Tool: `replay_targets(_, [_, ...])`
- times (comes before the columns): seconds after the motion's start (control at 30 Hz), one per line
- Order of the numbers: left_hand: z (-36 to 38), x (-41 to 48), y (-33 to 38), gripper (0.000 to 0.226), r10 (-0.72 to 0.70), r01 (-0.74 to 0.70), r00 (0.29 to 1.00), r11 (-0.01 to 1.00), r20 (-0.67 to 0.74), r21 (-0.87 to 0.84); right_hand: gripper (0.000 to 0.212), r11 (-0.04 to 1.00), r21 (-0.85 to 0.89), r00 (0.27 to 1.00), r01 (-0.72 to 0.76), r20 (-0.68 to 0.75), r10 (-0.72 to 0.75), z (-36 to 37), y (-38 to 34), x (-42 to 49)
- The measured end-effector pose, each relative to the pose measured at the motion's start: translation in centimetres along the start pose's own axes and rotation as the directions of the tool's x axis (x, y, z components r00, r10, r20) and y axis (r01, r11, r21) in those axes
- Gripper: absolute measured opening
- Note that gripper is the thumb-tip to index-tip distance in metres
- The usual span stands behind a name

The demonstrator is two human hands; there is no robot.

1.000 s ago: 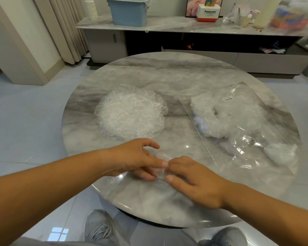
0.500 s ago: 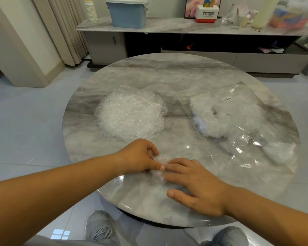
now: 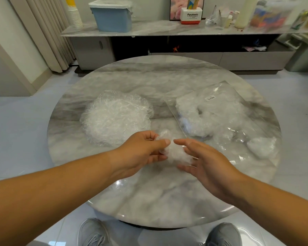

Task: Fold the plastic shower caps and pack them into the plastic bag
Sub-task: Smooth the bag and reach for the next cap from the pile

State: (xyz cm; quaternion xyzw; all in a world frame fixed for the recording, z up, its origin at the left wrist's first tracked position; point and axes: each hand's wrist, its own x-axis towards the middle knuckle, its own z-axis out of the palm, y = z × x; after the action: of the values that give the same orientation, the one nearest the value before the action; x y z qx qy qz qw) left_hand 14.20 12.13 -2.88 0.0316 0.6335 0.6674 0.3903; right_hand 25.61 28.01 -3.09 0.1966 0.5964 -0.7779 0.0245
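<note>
A small folded clear shower cap (image 3: pixel 174 151) is lifted just above the round marble table (image 3: pixel 160 82). My left hand (image 3: pixel 142 153) pinches its left side between thumb and fingers. My right hand (image 3: pixel 204 162) is at the cap's right side with fingers spread and nearly straight, cupping it. A pile of unfolded crinkled shower caps (image 3: pixel 116 116) lies on the table behind my left hand. A clear plastic bag (image 3: pixel 226 119) with several folded caps inside lies to the right.
A low marble-topped cabinet (image 3: pixel 167 29) stands behind the table with a blue bin (image 3: pixel 114 16), a stack of cups and a white box on it. Curtains hang at the left. My shoes show below the table's near edge.
Both hands were pressing the cap flat on the table near its front edge. Now they have lifted it, and my right hand has opened beside it.
</note>
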Motion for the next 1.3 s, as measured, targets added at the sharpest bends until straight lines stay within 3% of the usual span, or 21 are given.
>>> replay_targets(0.13, [2.7, -0.1, 0.1, 0.016, 0.019, -0.015, 0.998, 0.998, 0.06, -0.063, 0.039, 0.99, 0.127, 0.997, -0.053, -0.045, 0.059, -2.0, -1.0, -0.9])
replay_targets(0.27, [5.7, -0.3, 0.1, 0.021, 0.052, -0.05, 0.996, 0.998, 0.075, -0.03, 0.043, 0.997, -0.016, 0.984, 0.07, -0.161, -0.072, -4.2, -1.8, -2.3])
replay_targets(0.37, [7.6, -0.1, 0.0, 0.039, 0.131, -0.149, 0.987, 0.964, 0.093, 0.22, 0.046, 0.965, -0.201, 0.933, 0.17, -0.283, -0.224, -6.6, -3.2, -3.3])
replay_targets(0.43, [8.6, 0.1, -0.2, 0.034, 0.235, -0.28, 0.96, 0.823, 0.153, 0.495, 0.057, 0.936, -0.284, 0.874, 0.21, -0.373, -0.31, -9.0, -4.1, -3.7])
replay_targets(0.53, [10.0, 0.3, -0.6, 0.033, 0.27, -0.448, 0.894, 0.529, 0.358, 0.721, 0.069, 0.911, -0.353, 0.811, 0.212, -0.456, -0.365, -12.5, -4.7, -4.3])
replay_targets(0.63, [10.8, 0.7, -1.6, 0.054, 0.196, -0.557, 0.83, 0.26, 0.522, 0.789, 0.079, 0.922, -0.366, 0.879, 0.123, -0.391, -0.272, -14.3, -4.0, -4.9])
replay_targets(0.73, [11.1, 1.3, -2.5, 0.074, 0.067, -0.553, 0.832, 0.022, 0.55, 0.833, 0.084, 0.901, -0.433, 0.932, -0.013, -0.331, -0.146, -15.5, -2.3, -4.8])
replay_targets(0.9, [11.0, 2.1, -3.0, 0.082, 0.091, -0.501, 0.843, -0.223, 0.529, 0.836, 0.082, 0.861, -0.493, 0.926, -0.122, -0.369, -0.081, -15.3, -0.9, -4.5])
replay_targets(1.0, [11.0, 2.1, -3.0, 0.085, 0.12, -0.521, 0.815, -0.274, 0.566, 0.808, 0.073, 0.832, -0.551, 0.874, -0.068, -0.435, -0.216, -14.1, -1.7, -4.4])
replay_targets(1.1, [10.7, 2.1, -3.0, 0.087, 0.139, -0.553, 0.792, -0.252, 0.595, 0.794, 0.075, 0.838, -0.546, 0.853, 0.016, -0.429, -0.296, -13.5, -2.2, -4.3])
replay_targets(1.2, [10.4, 2.0, -2.9, 0.087, 0.154, -0.575, 0.779, -0.213, 0.608, 0.79, 0.077, 0.862, -0.506, 0.894, 0.034, -0.371, -0.253, -13.1, -2.0, -3.7])
replay_targets(1.3, [10.2, 1.9, -2.6, 0.087, 0.157, -0.586, 0.774, -0.185, 0.613, 0.788, 0.078, 0.947, -0.321, 0.961, 0.03, -0.251, -0.115, -12.5, -1.4, -2.9])
